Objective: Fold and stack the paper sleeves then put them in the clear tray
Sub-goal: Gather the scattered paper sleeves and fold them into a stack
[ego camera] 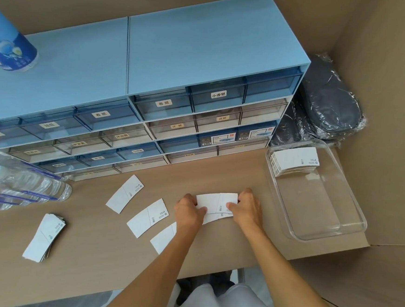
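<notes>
Right now both hands pinch a small bunch of paper sleeves (216, 206) flat on the counter (95, 273): left hand (188, 211) one end, right hand (249, 210) the other. One stack (293, 161) sits in the clear tray (350, 234). Three loose sleeves (148, 217) and a pile (44, 240) wait, so I think lots is left.

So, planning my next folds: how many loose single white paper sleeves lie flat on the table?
3: one far left, one in the middle, and one partly hidden under the left hand's forearm.

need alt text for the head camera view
Both hands, left hand and right hand, hold a small stack of white paper sleeves on a tan desk. A clear tray at right holds a sleeve pile; blue drawers behind.
</notes>
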